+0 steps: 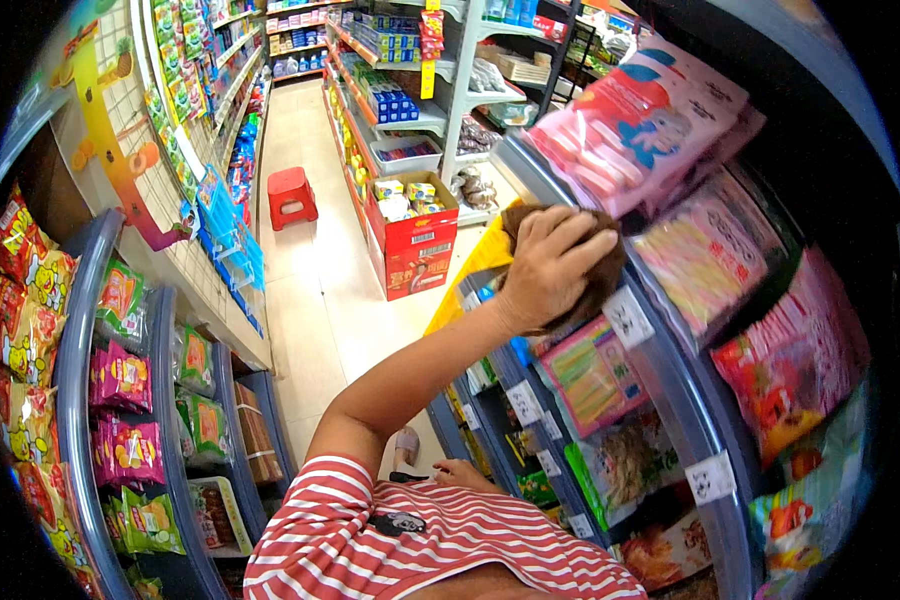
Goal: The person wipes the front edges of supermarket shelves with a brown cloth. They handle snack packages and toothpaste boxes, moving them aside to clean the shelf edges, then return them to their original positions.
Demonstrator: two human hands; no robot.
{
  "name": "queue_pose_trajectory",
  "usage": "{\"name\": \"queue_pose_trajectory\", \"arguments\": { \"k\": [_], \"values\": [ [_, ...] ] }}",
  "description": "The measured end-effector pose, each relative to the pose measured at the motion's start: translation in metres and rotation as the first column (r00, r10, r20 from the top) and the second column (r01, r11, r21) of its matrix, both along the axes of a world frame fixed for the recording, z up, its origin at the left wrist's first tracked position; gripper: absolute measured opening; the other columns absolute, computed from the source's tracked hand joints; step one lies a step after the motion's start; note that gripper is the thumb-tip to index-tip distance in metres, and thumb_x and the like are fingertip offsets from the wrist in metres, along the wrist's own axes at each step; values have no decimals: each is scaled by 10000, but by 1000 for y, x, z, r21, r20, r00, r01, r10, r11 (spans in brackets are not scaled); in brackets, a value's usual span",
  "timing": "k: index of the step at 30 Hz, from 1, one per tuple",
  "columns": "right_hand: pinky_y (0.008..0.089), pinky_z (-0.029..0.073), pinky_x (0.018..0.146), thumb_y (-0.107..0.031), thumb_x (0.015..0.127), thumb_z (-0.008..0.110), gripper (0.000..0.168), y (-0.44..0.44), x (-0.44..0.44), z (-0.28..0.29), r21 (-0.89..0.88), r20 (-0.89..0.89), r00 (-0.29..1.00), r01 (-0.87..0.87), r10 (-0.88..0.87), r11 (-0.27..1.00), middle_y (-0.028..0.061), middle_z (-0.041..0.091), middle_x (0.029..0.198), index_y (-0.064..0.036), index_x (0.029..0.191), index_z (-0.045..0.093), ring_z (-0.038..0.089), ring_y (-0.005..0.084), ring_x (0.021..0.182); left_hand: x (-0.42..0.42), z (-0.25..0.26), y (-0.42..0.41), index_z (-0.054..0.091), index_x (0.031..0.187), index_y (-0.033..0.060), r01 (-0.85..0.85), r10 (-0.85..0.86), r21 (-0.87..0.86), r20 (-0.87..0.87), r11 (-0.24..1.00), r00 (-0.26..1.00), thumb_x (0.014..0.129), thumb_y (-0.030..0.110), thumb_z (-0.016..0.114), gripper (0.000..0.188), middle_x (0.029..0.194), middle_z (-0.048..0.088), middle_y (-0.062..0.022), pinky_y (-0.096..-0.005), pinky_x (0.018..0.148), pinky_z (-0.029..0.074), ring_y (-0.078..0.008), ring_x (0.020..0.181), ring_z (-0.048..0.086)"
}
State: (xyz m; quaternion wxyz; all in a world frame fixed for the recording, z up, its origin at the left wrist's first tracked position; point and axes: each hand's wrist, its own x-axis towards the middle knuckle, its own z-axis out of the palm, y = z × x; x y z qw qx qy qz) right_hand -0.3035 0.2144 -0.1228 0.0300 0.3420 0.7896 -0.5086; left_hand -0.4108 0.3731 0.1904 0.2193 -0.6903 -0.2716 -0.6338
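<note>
My left hand (551, 266) reaches across to the right-hand shelving, its fingers curled over a bunched brown cloth (606, 281). The cloth rests against the upper end of a shelf's clear front edge strip (671, 390), beside a yellow end panel (487, 251). Just beyond it lie pink bags of sweets (637, 127). Low by my waist, my right hand (461, 474) is partly hidden by my striped shirt. Whether it holds anything is unclear. Packs of coloured candy sticks (596, 375) sit on the shelf under my left hand.
Snack bags (124, 450) fill tiered shelves at left. Along the tiled aisle (300, 300) stand a red plastic stool (292, 197) and a red open carton (420, 255) of small packs. Blue plastic racks (229, 225) jut from the left wall grid. White price tags (630, 319) line the right shelf edges.
</note>
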Motion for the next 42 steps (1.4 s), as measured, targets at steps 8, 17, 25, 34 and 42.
{"name": "queue_pose_trajectory", "arguments": {
  "k": [8,17,25,34,42],
  "values": [
    [300,460,693,-241,794,521,420,82,-55,75,-99,13,997,75,-74,992,172,614,896,47,1098,501,598,203,797,-23,3,30,561,974,105,62,-62,-6,-79,998,995,584,95,574,391,961,515,-72,-387,718,360,-256,861,474],
    [317,465,715,-239,797,522,379,131,-95,74,-200,-124,978,139,-166,970,195,604,910,10,1083,523,603,245,830,-73,1,81,581,938,60,-5,7,20,-70,1000,998,591,82,602,348,907,515,-95,-336,645,394,-245,744,466],
    [255,451,661,-184,831,528,355,159,-128,44,-235,-160,971,137,-177,962,113,603,858,38,1106,492,564,147,753,-117,-17,96,545,943,-12,119,-121,-23,-92,993,988,632,105,559,333,863,495,-123,-325,595,418,-243,687,486],
    [248,454,563,-249,814,530,376,216,-214,67,-109,-73,962,254,-262,961,88,611,725,31,1066,528,577,134,621,-251,-130,144,549,982,-9,228,-75,-659,252,717,965,597,-116,484,406,940,541,-169,-328,748,441,-318,875,535],
    [298,434,552,-92,790,463,160,275,-307,44,-68,-291,903,311,-317,948,95,560,681,27,870,534,555,168,637,-363,-199,154,570,970,-28,430,260,-811,549,398,795,705,-38,473,282,879,607,-84,-254,737,441,-143,807,564]
  ]
}}
